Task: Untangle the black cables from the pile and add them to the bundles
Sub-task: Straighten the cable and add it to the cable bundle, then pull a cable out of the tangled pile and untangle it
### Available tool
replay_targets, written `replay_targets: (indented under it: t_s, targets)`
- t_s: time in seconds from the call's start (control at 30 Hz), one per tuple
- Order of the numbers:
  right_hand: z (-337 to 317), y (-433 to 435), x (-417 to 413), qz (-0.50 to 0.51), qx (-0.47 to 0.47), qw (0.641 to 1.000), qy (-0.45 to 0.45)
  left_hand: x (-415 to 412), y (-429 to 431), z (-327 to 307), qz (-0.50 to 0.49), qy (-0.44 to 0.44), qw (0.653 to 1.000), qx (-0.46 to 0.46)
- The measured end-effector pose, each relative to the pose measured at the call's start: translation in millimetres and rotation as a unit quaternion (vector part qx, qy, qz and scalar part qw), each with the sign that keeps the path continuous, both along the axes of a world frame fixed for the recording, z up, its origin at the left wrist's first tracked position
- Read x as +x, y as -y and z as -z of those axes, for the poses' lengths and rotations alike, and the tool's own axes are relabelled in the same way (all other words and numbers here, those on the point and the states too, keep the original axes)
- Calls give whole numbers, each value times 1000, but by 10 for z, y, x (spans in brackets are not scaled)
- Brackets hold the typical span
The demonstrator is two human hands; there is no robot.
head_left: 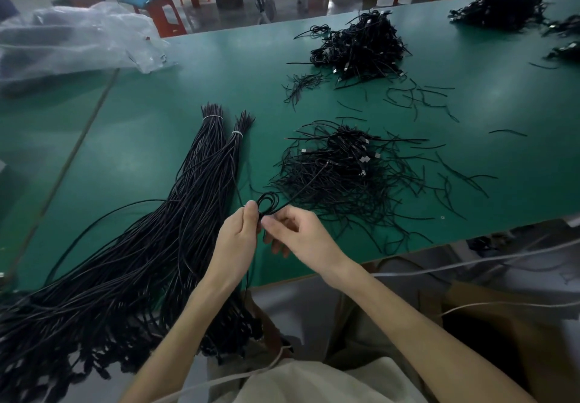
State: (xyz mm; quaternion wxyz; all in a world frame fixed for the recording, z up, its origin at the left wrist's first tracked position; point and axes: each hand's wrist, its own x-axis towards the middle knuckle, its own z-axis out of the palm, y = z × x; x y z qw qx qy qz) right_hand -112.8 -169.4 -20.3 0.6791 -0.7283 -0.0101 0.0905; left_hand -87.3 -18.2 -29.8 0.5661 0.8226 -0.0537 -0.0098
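A small coiled black cable (269, 201) is held above the green table (157, 157) near its front edge. My left hand (239, 239) pinches the coil from the left, and my right hand (295, 233) pinches it from the right. One strand runs from the coil up into a loose tangled pile of black cables (345, 176) just beyond my hands. Two long tied bundles of straight black cables (175, 214) lie to the left, each bound with a white tie near its far end, and hang over the table's front edge.
A second tangled cable pile (357, 48) sits further back, and more piles (502, 7) lie at the far right. Loose short black strands (417, 98) are scattered between them. A crumpled clear plastic bag (72, 41) lies at the back left. Orange stools stand beyond the table.
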Motion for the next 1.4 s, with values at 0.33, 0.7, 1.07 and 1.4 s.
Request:
replay_targets:
  t_s: [0.33,0.7,1.07,1.4]
  targets:
    - [6,44,-4,40,-118,989,74,12,-45,-68,21,-81,996,-43]
    - [-107,129,28,-48,26,998,42,-46,-111,-181,97,-152,976,-123]
    - [-121,70,1,-56,-5,997,56,-57,-86,-151,95,-100,988,-72]
    - [-75,113,44,-26,-45,992,117,-56,-64,-213,97,-101,986,-87]
